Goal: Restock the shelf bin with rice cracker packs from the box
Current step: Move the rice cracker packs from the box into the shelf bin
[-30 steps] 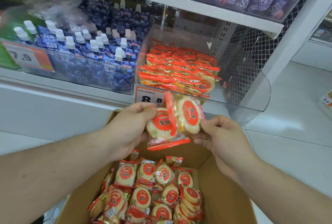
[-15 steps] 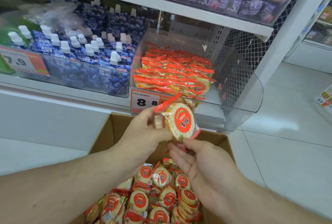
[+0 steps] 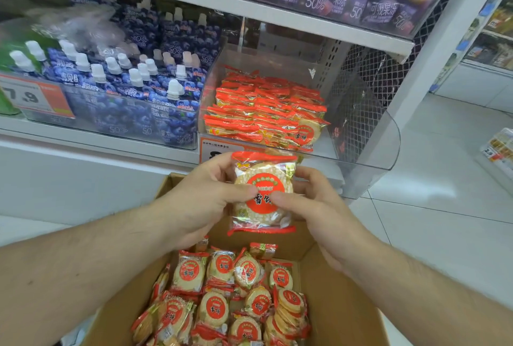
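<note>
A clear-wrapped rice cracker pack shows a pale cream disc with a red circle, dark characters, and red sealed ends. Packs in the brown cardboard box match it. The transparent shelf bin holds red and gold packs. Neighbouring pouches are blue with white caps. Price tags are orange and white.

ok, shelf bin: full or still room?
Still room. The bin holds cracker packs stacked on its left side only; its right side shows bare clear wall and floor.
</note>
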